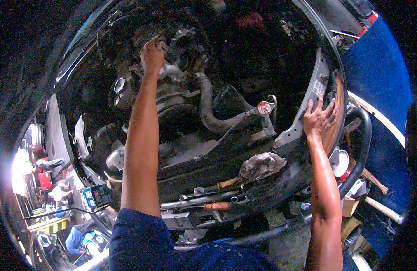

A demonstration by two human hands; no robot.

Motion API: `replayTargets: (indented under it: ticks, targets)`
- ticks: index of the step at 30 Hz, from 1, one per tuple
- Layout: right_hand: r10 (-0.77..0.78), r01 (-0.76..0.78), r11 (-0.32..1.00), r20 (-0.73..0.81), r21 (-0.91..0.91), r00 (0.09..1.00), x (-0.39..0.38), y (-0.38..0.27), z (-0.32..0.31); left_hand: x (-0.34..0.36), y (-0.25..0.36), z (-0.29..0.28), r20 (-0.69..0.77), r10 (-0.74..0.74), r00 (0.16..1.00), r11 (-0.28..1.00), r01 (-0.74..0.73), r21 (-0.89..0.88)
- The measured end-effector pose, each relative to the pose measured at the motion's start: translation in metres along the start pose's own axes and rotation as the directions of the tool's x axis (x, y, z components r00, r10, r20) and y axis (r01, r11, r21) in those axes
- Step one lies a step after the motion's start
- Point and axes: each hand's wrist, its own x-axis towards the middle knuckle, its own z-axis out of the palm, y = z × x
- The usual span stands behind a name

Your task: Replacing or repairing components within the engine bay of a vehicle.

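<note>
My left hand (153,55) reaches deep into a dark engine bay. Its fingers are closed and bent against parts of the engine (174,72); whatever they grip is too dark to make out. A thick radiator hose (208,97) curves from beside that hand toward the radiator cap (264,108), which has an orange-and-white label. Over on the right side, my right hand (318,119) rests with fingers spread on the metal edge of the fender (316,88), holding nothing.
Along the front panel lie an orange-handled screwdriver (217,206), a metal bar (201,199) and a crumpled plastic bag (262,166). A blue and white box (96,196) sits at the left. Beyond, people work on the floor (79,237). A black tube (365,144) bends at the right.
</note>
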Motion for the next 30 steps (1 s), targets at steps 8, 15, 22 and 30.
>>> replayTargets:
  ticks: [8,15,22,30]
  targets:
    - [0.002,-0.002,1.0,0.011,0.029,1.0,0.001,0.001,0.003,0.003,0.003,0.012,-0.199,0.352,0.915,0.936,-0.35,0.046]
    - [-0.004,0.004,1.0,0.007,0.012,1.0,0.0,0.002,0.005,0.008,0.014,0.0,-0.022,0.151,0.988,0.962,-0.142,0.232]
    - [-0.011,0.014,0.998,-0.047,0.069,0.999,-0.001,0.003,0.006,0.011,0.002,0.004,-0.104,0.133,0.986,0.983,-0.118,0.137]
    - [0.004,-0.005,1.0,0.037,0.003,0.999,0.0,0.001,0.003,0.015,0.013,-0.016,0.083,0.078,0.994,0.971,-0.094,0.22]
